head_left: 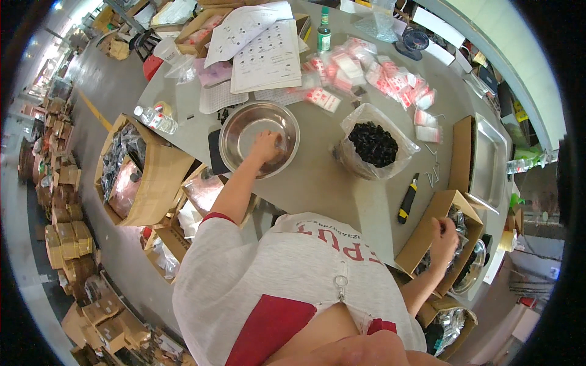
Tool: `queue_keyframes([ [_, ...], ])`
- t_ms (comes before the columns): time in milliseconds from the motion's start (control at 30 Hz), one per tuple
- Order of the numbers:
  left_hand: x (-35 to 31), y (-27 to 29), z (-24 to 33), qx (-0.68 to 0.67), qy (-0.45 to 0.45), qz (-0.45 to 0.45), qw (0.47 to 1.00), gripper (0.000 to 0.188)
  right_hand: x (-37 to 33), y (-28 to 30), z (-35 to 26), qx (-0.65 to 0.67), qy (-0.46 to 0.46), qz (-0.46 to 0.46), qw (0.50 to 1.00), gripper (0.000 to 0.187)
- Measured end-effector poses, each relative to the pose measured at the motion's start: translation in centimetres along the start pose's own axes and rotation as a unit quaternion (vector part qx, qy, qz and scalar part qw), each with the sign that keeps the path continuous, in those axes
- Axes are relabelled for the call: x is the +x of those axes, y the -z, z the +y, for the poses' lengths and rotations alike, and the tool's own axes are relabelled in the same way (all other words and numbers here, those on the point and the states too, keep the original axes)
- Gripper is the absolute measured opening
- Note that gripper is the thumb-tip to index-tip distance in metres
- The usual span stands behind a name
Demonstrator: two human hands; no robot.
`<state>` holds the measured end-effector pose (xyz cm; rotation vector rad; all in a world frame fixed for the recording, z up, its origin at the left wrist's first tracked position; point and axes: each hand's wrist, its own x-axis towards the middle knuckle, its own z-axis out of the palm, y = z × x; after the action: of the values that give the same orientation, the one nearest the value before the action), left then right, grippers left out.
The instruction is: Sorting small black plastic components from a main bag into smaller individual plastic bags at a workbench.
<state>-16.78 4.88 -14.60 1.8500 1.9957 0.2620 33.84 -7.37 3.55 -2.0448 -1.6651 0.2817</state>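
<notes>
My left hand [267, 146] reaches into a round steel bowl [235, 131] on the table. Its fingers are bent together near the bowl's right inner wall, with a small, see-through glint beside them that I cannot make out. Over at the right, my right hand [445, 239] is curled above an open cardboard box [421, 235] holding clear plastic bags. A small dark patch shows between its thumb and fingers, too small to name. Between the hands stands a clear plastic bag [351, 155] full of small black parts [373, 144].
A yellow-and-black utility knife [408, 199] and hex keys [432, 177] lie at the right. Red-and-white packets [342, 67], a green bottle [323, 33] and paper sheets [267, 58] cover the far side. A water bottle [156, 119] lies at the left edge, above a large carton [152, 177].
</notes>
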Motion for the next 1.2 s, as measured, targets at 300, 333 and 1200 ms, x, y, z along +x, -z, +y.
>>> queue_keyframes([
  [300, -1.3, 1.7, 1.5, -0.158, -0.031, 0.086, 0.983, 0.024, 1.4, -6.0, -8.6, 0.149, 0.133, -0.193, 0.961, 0.020],
  [333, -2.4, 3.5, 3.6, -0.203, -0.026, 0.046, 0.978, 0.023, 1.3, -7.4, -8.8, 0.169, 0.151, -0.216, 0.950, 0.022],
  [1200, -11.5, 1.1, 19.8, -0.565, -0.098, -0.155, 0.804, 0.031, -0.5, -12.6, -12.5, 0.277, 0.167, -0.136, 0.936, 0.009],
])
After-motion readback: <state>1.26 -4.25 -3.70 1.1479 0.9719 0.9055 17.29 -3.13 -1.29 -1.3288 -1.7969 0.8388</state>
